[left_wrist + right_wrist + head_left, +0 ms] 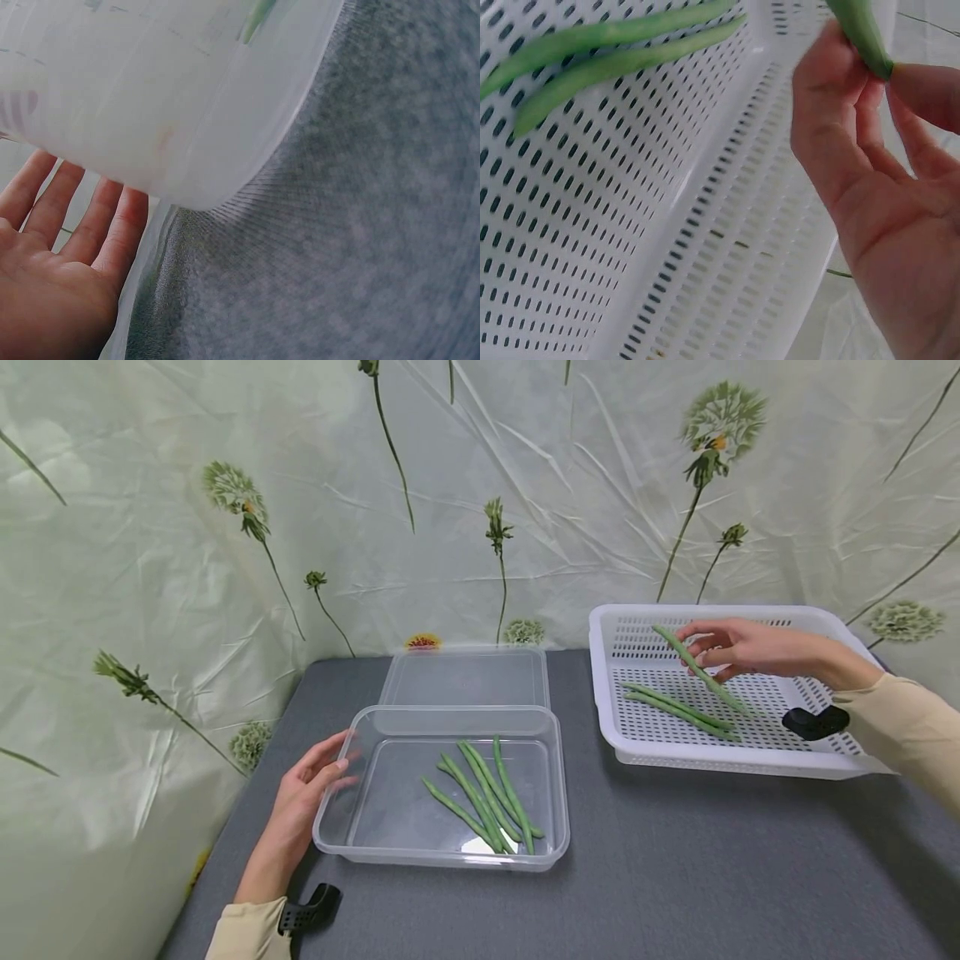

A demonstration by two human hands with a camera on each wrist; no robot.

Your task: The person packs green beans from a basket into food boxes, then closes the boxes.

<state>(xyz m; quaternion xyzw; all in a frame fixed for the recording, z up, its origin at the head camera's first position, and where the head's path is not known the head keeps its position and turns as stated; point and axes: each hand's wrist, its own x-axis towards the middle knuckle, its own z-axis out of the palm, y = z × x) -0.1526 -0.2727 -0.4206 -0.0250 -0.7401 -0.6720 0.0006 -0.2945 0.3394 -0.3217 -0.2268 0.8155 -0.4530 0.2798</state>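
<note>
My right hand pinches one green bean between thumb and fingers over the white perforated basket; the wrist view shows the bean gripped at my fingertips. Two more beans lie on the basket floor. A clear plastic container holds several beans. My left hand rests with straight fingers against its left wall.
The container's clear lid lies flat behind it. Grey cloth covers the table. A floral sheet hangs behind and to the left, close to the table's edge.
</note>
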